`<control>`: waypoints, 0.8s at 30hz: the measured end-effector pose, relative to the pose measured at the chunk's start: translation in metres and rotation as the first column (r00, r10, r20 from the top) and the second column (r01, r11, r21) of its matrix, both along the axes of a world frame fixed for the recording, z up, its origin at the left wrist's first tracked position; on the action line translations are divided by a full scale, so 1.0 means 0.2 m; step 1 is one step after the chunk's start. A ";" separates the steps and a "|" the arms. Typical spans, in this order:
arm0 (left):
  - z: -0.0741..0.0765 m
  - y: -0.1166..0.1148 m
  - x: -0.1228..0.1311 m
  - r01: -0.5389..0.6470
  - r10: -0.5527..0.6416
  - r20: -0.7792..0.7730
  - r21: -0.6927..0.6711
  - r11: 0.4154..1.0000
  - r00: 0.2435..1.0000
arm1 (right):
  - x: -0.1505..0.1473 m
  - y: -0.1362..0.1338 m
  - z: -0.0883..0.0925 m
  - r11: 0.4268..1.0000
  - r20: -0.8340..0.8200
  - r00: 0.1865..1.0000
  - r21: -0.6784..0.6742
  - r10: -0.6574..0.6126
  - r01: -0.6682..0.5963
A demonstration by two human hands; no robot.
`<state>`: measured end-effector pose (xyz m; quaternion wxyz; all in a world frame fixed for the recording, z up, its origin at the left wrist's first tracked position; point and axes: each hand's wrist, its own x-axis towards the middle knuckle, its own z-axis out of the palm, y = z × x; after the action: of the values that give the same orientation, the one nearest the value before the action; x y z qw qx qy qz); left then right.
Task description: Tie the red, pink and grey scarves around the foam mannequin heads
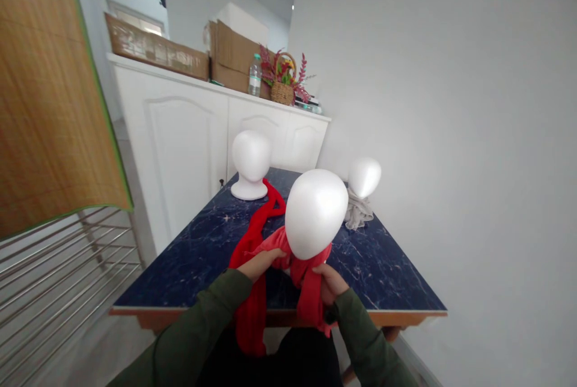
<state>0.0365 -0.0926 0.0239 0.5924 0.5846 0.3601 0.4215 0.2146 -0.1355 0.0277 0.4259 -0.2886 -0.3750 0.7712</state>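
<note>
A white foam mannequin head (pixel 315 211) stands near the front edge of the dark blue marble-patterned table (pixel 202 249). A long red scarf (pixel 259 228) is wrapped round its neck and trails back across the table and down over the front edge. My left hand (pixel 261 262) is closed on the red scarf at the head's left base. My right hand (pixel 330 282) grips the scarf's hanging end just right of the base. Both sleeves are dark green.
Two more white foam heads stand farther back: one (pixel 250 161) at the left rear, one (pixel 364 176) at the right with a grey cloth (pixel 358 211) round it. A white cabinet (pixel 180 134) carries boxes, a bottle and a flower basket. A metal rack (pixel 63 267) stands left.
</note>
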 end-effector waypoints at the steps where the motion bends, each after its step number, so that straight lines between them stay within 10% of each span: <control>1: 0.00 0.00 -0.01 0.024 -0.024 0.028 -0.011 1.000 0.999 | -0.03 -0.01 -0.01 0.999 -0.030 0.998 -0.022 -0.046 0.046; 6: 0.01 -0.03 -0.04 0.117 -0.111 0.105 -0.047 0.992 0.988 | -0.13 0.00 -0.07 0.929 0.173 0.928 0.238 -0.329 0.284; 13: 0.11 -0.05 -0.07 0.126 -0.127 -0.093 -0.024 0.992 0.987 | -0.11 0.07 -0.06 0.765 0.598 0.543 0.629 -0.589 0.138; 16: 0.12 -0.03 -0.08 0.191 -0.190 -0.130 -0.002 0.982 0.973 | -0.17 0.06 -0.07 0.796 0.545 0.624 0.563 -0.561 0.224; 20: 0.09 0.01 -0.13 0.140 -0.147 -0.092 -0.080 0.987 0.985 | -0.27 0.02 -0.08 0.889 0.145 0.879 0.143 -0.454 0.436; 24: 0.08 0.07 -0.19 0.093 -0.080 0.091 -0.153 0.984 0.993 | -0.31 0.00 -0.10 0.901 -0.089 0.897 -0.022 -0.433 0.432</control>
<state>-0.0008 -0.0795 0.0401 0.6691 0.5328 0.3409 0.3900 0.1522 -0.1365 0.0078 0.6029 -0.3296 -0.2808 0.6702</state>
